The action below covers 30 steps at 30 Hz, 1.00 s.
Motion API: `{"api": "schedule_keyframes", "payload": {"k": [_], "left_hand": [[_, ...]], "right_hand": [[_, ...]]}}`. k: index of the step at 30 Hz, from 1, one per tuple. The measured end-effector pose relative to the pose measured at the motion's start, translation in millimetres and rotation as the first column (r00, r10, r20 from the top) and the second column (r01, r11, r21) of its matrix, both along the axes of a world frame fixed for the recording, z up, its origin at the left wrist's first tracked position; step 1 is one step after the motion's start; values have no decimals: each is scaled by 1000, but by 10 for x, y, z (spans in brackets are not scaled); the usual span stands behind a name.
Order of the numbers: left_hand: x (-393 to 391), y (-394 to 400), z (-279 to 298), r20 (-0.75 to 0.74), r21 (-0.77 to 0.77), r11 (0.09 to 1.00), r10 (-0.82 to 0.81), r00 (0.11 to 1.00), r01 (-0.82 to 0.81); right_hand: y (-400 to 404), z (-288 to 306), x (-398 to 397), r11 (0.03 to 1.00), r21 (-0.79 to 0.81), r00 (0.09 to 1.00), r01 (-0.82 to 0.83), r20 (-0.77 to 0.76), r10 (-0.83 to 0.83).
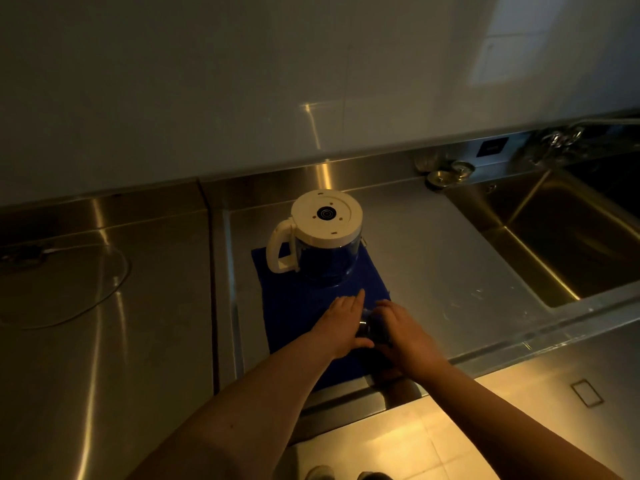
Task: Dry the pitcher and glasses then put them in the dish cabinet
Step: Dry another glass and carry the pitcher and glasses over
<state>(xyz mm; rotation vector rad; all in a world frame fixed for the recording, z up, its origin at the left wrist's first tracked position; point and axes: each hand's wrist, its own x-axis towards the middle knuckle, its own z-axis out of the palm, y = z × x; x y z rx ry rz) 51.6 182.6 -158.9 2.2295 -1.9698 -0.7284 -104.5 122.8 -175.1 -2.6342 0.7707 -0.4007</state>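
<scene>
A clear pitcher [322, 244] with a white base and white handle stands upside down on the far end of a blue cloth [284, 313] spread on the steel counter. On the near part of the cloth a small clear glass [367, 326] sits between my hands, mostly hidden by them. My left hand [341, 322] lies against its left side with fingers stretched out flat. My right hand [403, 332] curls over its right side and top. In this dim light I cannot say whether the glass is lifted off the cloth.
A deep steel sink [568, 237] lies to the right, with a tap [561, 138] above it. Small metal strainers [446, 174] sit at the back by the sink. A thin cable [86, 292] loops over the left counter [104, 341]. The counter's front edge is just below my wrists.
</scene>
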Motion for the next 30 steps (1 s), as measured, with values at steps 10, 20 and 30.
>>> {"api": "schedule_keyframes", "payload": {"k": [10, 20, 30], "left_hand": [[178, 235, -138, -266, 37, 977, 211, 941, -209], [248, 219, -65, -237, -107, 985, 110, 965, -138], [410, 179, 352, -21, -127, 986, -110, 994, 107]], "right_hand": [[143, -35, 149, 1000, 23, 995, -11, -96, 14], [120, -8, 124, 996, -84, 995, -5, -104, -4], [139, 96, 44, 977, -179, 993, -120, -44, 114]]}}
